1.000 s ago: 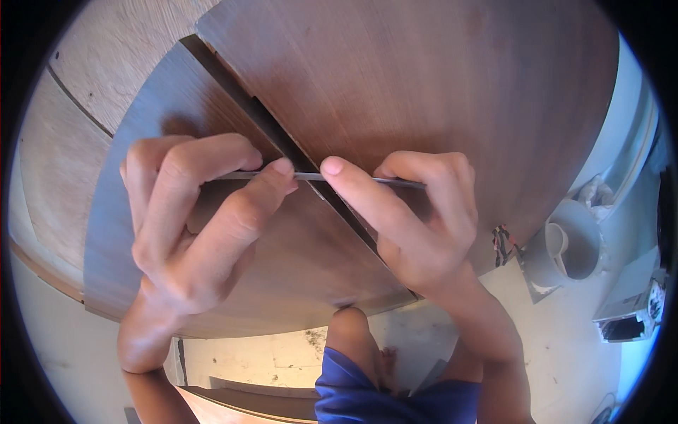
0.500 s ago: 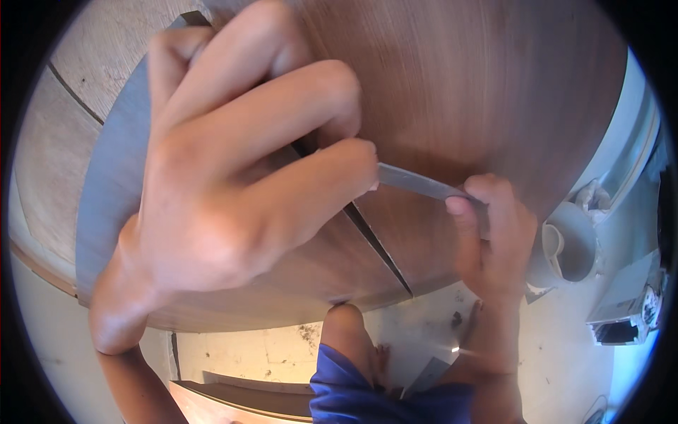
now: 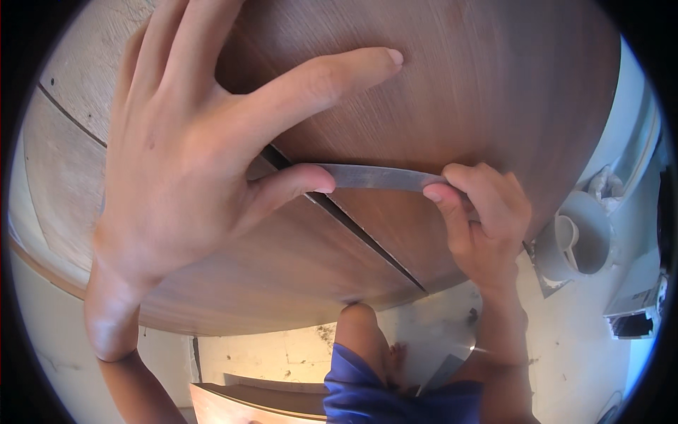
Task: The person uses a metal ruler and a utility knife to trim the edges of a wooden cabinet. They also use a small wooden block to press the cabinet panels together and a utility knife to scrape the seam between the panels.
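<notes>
A thin grey flexible strip [image 3: 385,177], slightly bowed, lies across a brown wood-grain panel [image 3: 487,85]. My right hand [image 3: 487,212] pinches its right end between thumb and bent fingers. My left hand [image 3: 176,141] is open above the panel, fingers spread and stretched toward the far side. Its thumb touches the strip's left end, and the hand hides whatever lies beyond. Just below the strip, a narrow dark gap [image 3: 367,240] runs diagonally between the panel and a second brown panel [image 3: 282,268] nearer me.
Pale wooden boards [image 3: 56,155] lie at the left. On the floor at the right stand a grey-white tub [image 3: 593,244] with a pale scoop-like object inside and a white box-like object [image 3: 635,311]. My knee [image 3: 357,325] is at the near panel edge, by a curved wooden piece [image 3: 247,403].
My left hand has gone from curled fingers to spread ones and shifted left, exposing more of the strip. The strip now lies more level, and my right hand has moved little.
</notes>
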A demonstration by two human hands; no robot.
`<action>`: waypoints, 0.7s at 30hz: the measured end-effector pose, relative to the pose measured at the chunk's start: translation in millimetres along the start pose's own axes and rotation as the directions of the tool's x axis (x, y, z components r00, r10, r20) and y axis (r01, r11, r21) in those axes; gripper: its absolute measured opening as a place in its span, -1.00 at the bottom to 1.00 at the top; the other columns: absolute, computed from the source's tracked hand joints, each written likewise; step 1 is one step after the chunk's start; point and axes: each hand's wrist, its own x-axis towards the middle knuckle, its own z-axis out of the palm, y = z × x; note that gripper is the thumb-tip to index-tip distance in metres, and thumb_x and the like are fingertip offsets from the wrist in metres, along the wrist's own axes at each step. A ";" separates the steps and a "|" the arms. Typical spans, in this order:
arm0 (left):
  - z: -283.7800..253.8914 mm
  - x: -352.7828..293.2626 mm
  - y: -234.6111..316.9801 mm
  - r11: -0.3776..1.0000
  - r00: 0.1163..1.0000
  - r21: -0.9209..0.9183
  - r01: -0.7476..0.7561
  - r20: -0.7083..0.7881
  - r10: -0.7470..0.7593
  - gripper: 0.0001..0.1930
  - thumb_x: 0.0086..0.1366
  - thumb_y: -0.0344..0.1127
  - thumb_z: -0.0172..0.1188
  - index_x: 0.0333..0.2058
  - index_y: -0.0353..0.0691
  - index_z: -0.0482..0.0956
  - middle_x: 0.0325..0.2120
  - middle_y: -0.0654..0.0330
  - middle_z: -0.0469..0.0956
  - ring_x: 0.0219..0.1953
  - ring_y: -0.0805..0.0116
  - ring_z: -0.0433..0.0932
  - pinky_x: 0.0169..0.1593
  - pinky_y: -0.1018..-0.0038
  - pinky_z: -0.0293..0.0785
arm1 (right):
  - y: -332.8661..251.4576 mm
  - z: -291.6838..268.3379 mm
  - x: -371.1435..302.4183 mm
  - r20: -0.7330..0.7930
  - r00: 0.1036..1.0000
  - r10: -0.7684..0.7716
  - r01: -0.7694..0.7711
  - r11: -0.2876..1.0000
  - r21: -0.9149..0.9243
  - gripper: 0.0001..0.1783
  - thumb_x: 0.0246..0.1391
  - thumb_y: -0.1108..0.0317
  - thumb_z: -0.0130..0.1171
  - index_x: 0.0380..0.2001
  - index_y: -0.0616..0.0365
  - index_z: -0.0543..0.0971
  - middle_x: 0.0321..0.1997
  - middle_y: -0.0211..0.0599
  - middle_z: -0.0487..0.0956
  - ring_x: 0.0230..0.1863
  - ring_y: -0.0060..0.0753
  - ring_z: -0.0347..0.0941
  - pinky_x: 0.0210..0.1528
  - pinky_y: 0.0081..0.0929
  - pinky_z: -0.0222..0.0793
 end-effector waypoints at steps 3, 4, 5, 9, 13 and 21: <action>8.5 12.7 13.2 1.000 0.999 -0.008 -0.002 -0.036 0.001 -0.45 0.00 -0.04 0.52 0.02 0.30 0.57 0.19 0.03 0.37 0.13 0.12 0.46 0.32 0.02 0.29 | -0.8 2.7 -9.1 0.003 1.000 0.019 -0.019 1.000 -0.009 -0.79 0.07 0.21 0.48 -0.38 0.05 0.67 -0.61 -0.51 0.53 -0.61 -0.42 0.35 -0.46 -0.39 0.08; 4.8 18.5 28.7 0.999 0.997 -0.048 0.013 -0.071 -0.016 -0.42 0.01 -0.03 0.52 0.05 0.32 0.55 0.22 0.00 0.35 0.15 0.11 0.46 0.35 0.00 0.29 | -2.0 5.1 -10.4 -0.005 1.000 0.013 -0.013 1.000 0.002 -0.79 0.07 0.20 0.48 -0.38 0.05 0.67 -0.61 -0.51 0.52 -0.61 -0.42 0.34 -0.46 -0.39 0.09; -1.2 19.6 45.0 0.992 0.993 -0.120 0.038 -0.110 -0.052 -0.57 -0.09 -0.11 0.55 -0.16 0.22 0.69 0.13 0.10 0.47 0.16 0.12 0.45 0.44 -0.01 0.20 | -3.1 6.7 -11.2 -0.013 1.000 0.008 -0.008 1.000 0.015 -0.79 0.07 0.20 0.48 -0.38 0.05 0.67 -0.61 -0.51 0.51 -0.61 -0.42 0.34 -0.47 -0.38 0.09; 10.5 1.5 48.9 0.962 0.989 -0.263 0.074 -0.102 -0.104 -0.71 -0.20 -0.22 0.59 -0.38 0.11 0.82 -0.13 0.31 0.60 0.02 0.22 0.47 0.56 -0.05 0.10 | 2.0 3.9 -11.1 0.031 0.999 0.009 -0.009 1.000 -0.010 -0.78 0.07 0.21 0.49 -0.36 0.07 0.66 -0.59 -0.46 0.52 -0.60 -0.37 0.34 -0.47 -0.38 0.13; 16.9 -2.4 52.4 0.947 0.987 -0.304 0.106 -0.086 -0.138 -0.73 -0.18 -0.33 0.60 -0.41 0.06 0.80 -0.39 0.42 0.56 -0.22 0.36 0.49 0.57 -0.09 0.10 | 1.1 3.8 -12.2 0.034 0.999 0.030 -0.030 0.999 0.010 -0.76 0.07 0.21 0.49 -0.35 0.08 0.66 -0.59 -0.45 0.50 -0.60 -0.38 0.34 -0.48 -0.40 0.14; 15.7 -0.9 70.4 0.913 0.964 -0.323 0.250 -0.008 -0.267 -0.73 -0.16 -0.43 0.61 -0.47 0.09 0.77 -0.51 0.45 0.45 -0.37 0.42 0.48 0.56 -0.16 0.12 | 4.0 7.4 -17.8 0.040 0.999 0.021 -0.022 1.000 0.018 -0.78 0.07 0.18 0.49 -0.36 0.03 0.66 -0.65 -0.51 0.39 -0.65 -0.43 0.26 -0.52 -0.41 0.04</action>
